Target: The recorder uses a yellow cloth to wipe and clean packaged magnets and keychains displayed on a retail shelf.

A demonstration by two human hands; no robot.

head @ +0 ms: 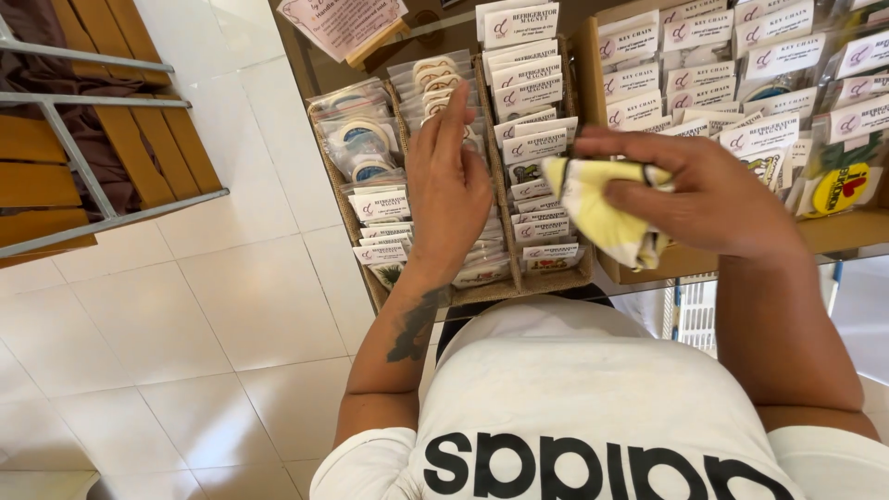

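While I look down, I see a yellow and white cloth (602,208), soft and crumpled. My right hand (704,194) squeezes it tight in its fingers (639,148), above the packets. My left hand (449,185) lies flat, fingers together, on the little packets (528,139) in the box (505,289).

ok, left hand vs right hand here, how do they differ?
The left hand lies flat, fingers extended, on the packets in the middle row of the cardboard tray; the right hand hovers in front of the neighbouring box. The left holds nothing; the right is closed round a crumpled yellow-and-white cloth. The left forearm bears a tattoo; the right shows none. Both are bare.
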